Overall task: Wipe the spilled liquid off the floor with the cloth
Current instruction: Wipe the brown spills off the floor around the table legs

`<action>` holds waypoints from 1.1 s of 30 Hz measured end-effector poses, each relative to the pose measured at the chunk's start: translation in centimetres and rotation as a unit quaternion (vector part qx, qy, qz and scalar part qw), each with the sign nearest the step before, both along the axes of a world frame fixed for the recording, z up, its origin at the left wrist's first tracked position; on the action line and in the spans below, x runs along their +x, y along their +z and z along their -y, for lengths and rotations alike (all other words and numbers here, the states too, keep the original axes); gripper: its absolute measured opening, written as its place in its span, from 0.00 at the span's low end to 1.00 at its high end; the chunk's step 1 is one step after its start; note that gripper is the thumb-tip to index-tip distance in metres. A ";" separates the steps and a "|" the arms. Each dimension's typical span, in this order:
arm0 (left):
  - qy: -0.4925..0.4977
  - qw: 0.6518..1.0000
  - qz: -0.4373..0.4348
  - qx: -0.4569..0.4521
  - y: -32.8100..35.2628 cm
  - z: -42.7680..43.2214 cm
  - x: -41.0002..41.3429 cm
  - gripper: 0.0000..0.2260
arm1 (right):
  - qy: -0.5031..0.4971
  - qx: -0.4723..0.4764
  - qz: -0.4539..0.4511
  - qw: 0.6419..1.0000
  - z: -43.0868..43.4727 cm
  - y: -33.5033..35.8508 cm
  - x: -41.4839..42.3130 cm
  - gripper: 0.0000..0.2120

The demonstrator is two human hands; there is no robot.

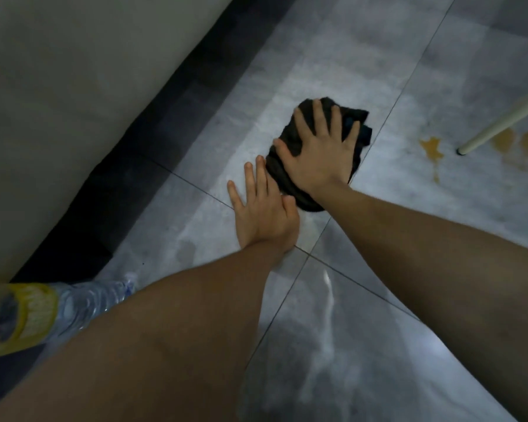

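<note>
A crumpled dark cloth (358,123) lies on the grey tiled floor (333,71). My right hand (317,150) presses flat on top of it, fingers spread. Just left of the cloth, my left hand (262,208) rests flat on the bare tile, fingers apart, its fingertips touching the cloth's edge. To the right of the cloth, orange-brown spilled liquid (432,147) sits in splashes, with more spilled liquid (518,144) beyond a furniture leg. A faint wet smear (326,300) shines on the tile between my forearms.
A pale furniture leg (500,123) slants down to the floor at the right, amid the spill. A wall with a dark baseboard (153,147) runs along the left. A clear plastic bottle (83,303) with a yellow label lies at the lower left.
</note>
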State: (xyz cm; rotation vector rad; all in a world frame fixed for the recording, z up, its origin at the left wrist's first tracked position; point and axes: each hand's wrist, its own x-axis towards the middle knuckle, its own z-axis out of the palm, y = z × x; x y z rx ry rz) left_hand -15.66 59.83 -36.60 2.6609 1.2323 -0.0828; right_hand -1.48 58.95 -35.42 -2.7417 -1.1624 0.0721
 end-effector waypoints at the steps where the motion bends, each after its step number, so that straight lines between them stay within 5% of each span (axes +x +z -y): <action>1: 0.001 1.000 0.000 0.000 0.0 0.0 0.0 0.34 | 0.012 0.009 0.007 1.000 1.2 -0.2 -0.2 0.36; 7: 0.025 0.999 0.029 -0.001 0.1 0.2 0.0 0.37 | -0.099 0.044 -0.020 0.994 2.3 0.0 0.4 0.46; 10: 0.031 0.999 0.038 -0.004 0.3 0.2 0.0 0.37 | -0.058 0.019 -0.026 0.998 0.1 0.4 -0.9 0.47; 13: 0.017 0.998 0.050 -0.017 0.5 0.3 -0.2 0.37 | -0.002 0.044 -0.003 0.999 2.6 0.1 -1.9 0.45; 23: 0.003 1.000 0.003 0.005 -0.1 0.0 0.0 0.28 | -0.052 0.003 -0.004 0.999 3.9 0.0 -0.8 0.38; 28: -0.042 0.999 -0.002 0.014 0.5 0.1 0.0 0.26 | -0.028 0.053 0.021 0.998 13.8 -0.3 -3.7 0.33; 33: -0.076 0.996 -0.041 -0.010 0.9 0.7 0.3 0.29 | -0.132 0.020 0.010 0.991 15.7 0.0 1.6 0.37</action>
